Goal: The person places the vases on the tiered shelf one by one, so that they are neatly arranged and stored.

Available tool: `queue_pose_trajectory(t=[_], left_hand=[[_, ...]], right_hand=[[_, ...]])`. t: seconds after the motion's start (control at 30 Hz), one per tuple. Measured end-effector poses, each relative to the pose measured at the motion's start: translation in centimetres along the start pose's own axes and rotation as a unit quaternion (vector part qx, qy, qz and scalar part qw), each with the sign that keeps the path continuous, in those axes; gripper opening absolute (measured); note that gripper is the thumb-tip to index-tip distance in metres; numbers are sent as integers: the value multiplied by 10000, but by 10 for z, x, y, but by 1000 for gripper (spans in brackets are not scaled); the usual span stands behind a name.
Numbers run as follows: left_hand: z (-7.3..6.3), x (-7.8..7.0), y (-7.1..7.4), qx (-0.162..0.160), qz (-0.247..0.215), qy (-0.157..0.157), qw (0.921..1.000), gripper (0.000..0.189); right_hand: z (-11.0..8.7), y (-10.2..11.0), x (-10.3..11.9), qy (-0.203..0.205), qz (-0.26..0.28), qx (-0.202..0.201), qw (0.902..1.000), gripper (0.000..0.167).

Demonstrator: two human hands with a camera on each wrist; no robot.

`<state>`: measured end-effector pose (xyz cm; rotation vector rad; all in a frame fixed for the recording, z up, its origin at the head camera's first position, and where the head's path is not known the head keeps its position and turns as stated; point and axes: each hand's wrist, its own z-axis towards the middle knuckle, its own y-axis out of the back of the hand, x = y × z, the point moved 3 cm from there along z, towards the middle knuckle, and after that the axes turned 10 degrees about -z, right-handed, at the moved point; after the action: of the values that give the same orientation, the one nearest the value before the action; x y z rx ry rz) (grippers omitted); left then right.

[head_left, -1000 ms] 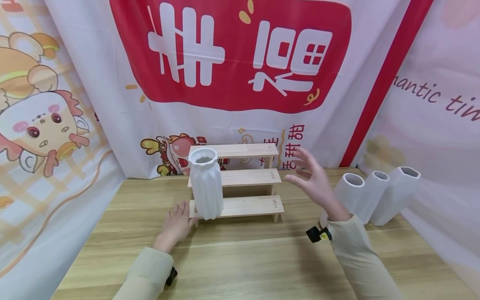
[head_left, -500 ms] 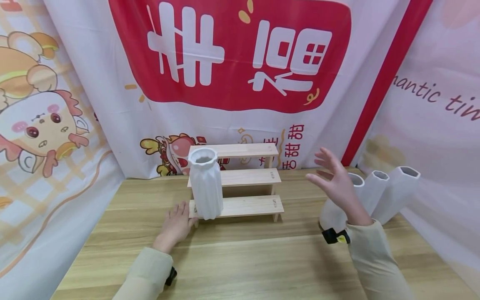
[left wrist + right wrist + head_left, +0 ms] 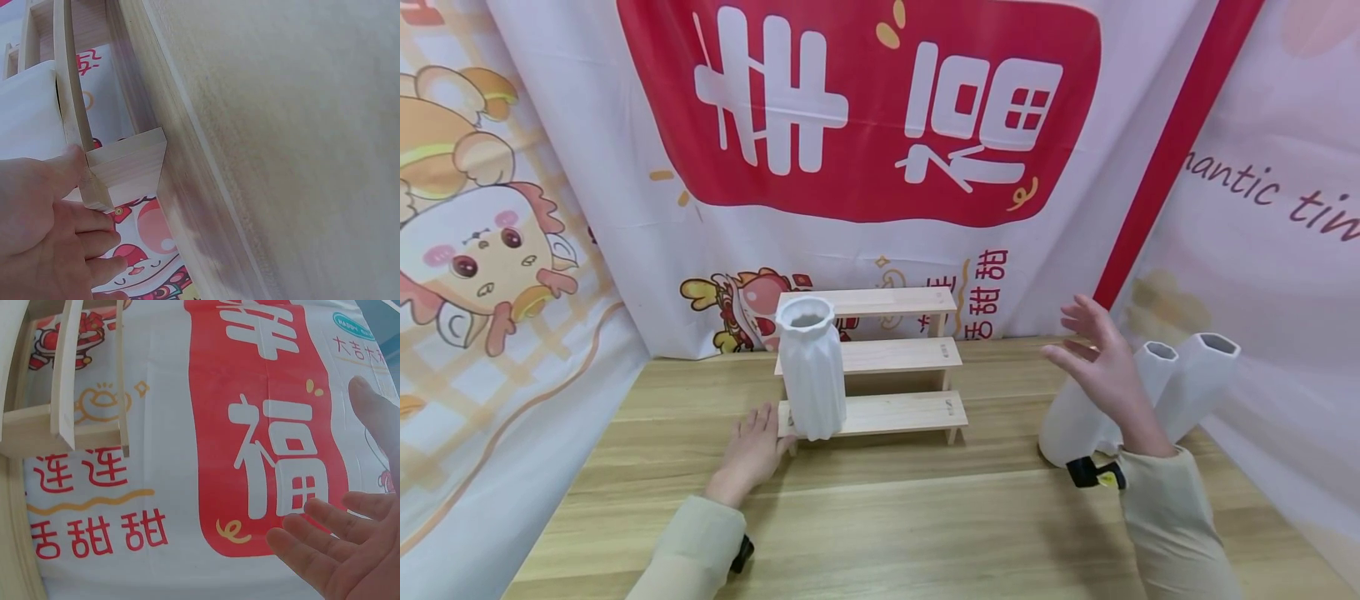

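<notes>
A white fluted vase (image 3: pixel 816 383) with a scalloped rim stands upright on the left end of the lowest step of a three-tier wooden stand (image 3: pixel 895 408). My left hand (image 3: pixel 752 446) lies at that end of the step. In the left wrist view its thumb (image 3: pixel 65 165) touches the board's edge, while the other fingers extend beyond the end. My right hand (image 3: pixel 1108 371) is raised with fingers spread and holds nothing. It partly covers a white vase (image 3: pixel 1067 425); two more white vases, one slim (image 3: pixel 1157 371) and one faceted (image 3: pixel 1202 379), stand just right of it.
The wood-grain table (image 3: pixel 895 533) extends in front of the stand. Behind it hangs a printed red and white cloth (image 3: pixel 865 183), with further printed cloths at the left (image 3: pixel 490 250) and right (image 3: pixel 1285 275).
My right hand has moved rightward, away from the stand and in front of the leftmost of the three vases. The left hand, stand and fluted vase stay in place.
</notes>
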<state>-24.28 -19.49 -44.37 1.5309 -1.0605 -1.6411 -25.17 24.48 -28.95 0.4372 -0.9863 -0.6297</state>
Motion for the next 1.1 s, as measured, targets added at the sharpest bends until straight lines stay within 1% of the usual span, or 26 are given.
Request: queue_pose_trajectory(t=[0.07,0.2,0.43,0.63,0.8,0.9,1.1], left_hand=[[0,0,0,-13,7,-4,10000,64],[0,0,1,-25,-20,3,10000,64],[0,1,0,-4,-60,33,10000,64],[0,1,0,-13,-30,12,10000,64],[0,1,-1,-48,67,-19,10000,63],[0,1,-1,-60,45,-19,10000,63],[1,2,-2,-66,20,-26,10000,63]], right_hand=[[-1,3,-2,48,-58,-62,10000,73],[-2,9,-6,-27,-182,-91,9998,72],[-8,18,-12,-343,-162,-47,9993,70],[-11,26,-22,-621,-184,56,9979,72],[-12,29,-32,-598,-115,-69,9981,71],[-13,30,-38,-592,-125,-155,9981,70],[-16,31,-44,-640,-178,-162,9977,70]])
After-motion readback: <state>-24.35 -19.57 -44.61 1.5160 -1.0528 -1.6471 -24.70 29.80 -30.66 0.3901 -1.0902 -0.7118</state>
